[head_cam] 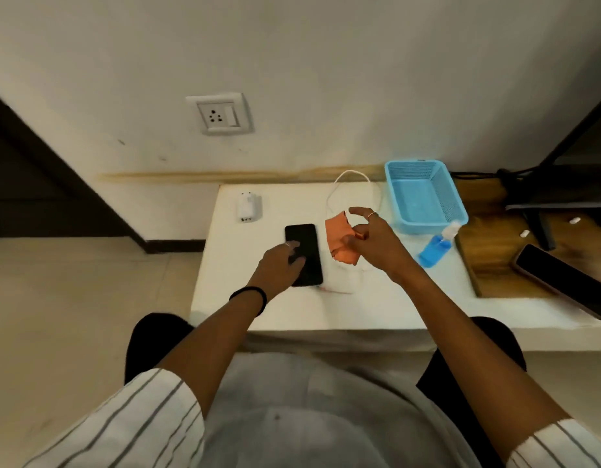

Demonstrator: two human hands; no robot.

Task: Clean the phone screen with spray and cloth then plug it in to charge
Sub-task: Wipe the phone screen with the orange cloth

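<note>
The phone lies flat and screen-up on the white bench, and the left hand rests on its near left part with the fingers laid straight across the dark glass. Just right of it, the right hand pinches the orange cloth between thumb and lower fingers, the forefinger arched free above, with the white cable looping behind. The blue spray bottle lies on its side near the blue basket, and the white charger plug sits well left, below the wall socket.
</note>
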